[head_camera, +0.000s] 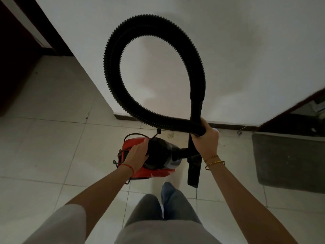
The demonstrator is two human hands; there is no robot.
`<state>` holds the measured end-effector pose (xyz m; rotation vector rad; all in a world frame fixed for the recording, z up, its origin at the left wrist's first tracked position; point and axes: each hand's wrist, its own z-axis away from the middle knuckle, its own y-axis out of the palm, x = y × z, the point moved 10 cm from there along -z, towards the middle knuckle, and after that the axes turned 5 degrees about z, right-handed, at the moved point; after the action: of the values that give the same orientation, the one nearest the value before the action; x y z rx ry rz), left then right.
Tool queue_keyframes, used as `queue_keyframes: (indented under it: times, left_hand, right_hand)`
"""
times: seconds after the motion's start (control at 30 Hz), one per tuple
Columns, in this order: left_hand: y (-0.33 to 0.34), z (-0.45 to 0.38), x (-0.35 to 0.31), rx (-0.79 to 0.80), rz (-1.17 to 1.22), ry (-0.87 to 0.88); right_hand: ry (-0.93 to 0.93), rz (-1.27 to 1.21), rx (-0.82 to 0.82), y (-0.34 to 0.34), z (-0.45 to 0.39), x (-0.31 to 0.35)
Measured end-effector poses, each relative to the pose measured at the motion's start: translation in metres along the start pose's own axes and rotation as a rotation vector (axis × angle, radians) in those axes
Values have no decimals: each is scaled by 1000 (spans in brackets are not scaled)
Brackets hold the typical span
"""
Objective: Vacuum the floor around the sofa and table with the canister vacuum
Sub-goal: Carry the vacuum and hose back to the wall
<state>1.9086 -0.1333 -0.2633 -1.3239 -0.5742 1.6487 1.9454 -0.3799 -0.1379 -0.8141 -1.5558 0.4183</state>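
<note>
Head view, looking down: a red-and-black vacuum (154,155) hangs above a pale tiled floor (44,147), directly in front of a person standing in grey trousers (146,212). No brand, label or writing can be read on it. The left hand (136,155) is closed over the dark top of the canister, fingers curled round its handle; a red string circles that wrist. A thin black cord (123,152) loops around the red body. The ribbed black hose (112,67) rises in a wide loop against the white wall (228,41) and comes back down to the right hand (204,136), which is wrapped tightly around both the hose end and the rigid black tube where they cross. Gold bangles (213,162) sit on the right wrist. Below that hand, the flat black nozzle (194,171) points downward, just beside the canister's front.

A dark skirting runs along the wall's foot, close ahead of the vacuum. Open tile stretches to the left toward a dark doorway (15,59). To the right, a grey mat (288,159) lies before another dark-framed opening, near the nozzle but apart from it.
</note>
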Motion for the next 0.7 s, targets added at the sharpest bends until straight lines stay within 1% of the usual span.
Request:
queue_keyframes:
  times: [0.17,0.33,0.43,0.5,0.57,0.63,0.7]
  left_hand:
    - [16,-87,20,30,-47,-10]
    - [60,-173,58,55,-54,-34]
    - [96,-222,84,60,-133,-20]
    - [124,-249,100,76,-187,4]
    - [155,-271,119,125,-232,2]
    - [180,-294,142,116,-165,-22]
    - [206,-319,159,105,-189,14]
  right_hand:
    - [45,36,24,51,-71,-32]
    - [120,88,74,127,-122,-97]
    - [156,79,60,170,-139,-142]
    - [148,69,41,199,-144,-171]
    - [136,65,37,230,-147,-200]
    - [116,58,36,259,-148,-224]
    - [96,64,35,288,-150,-249]
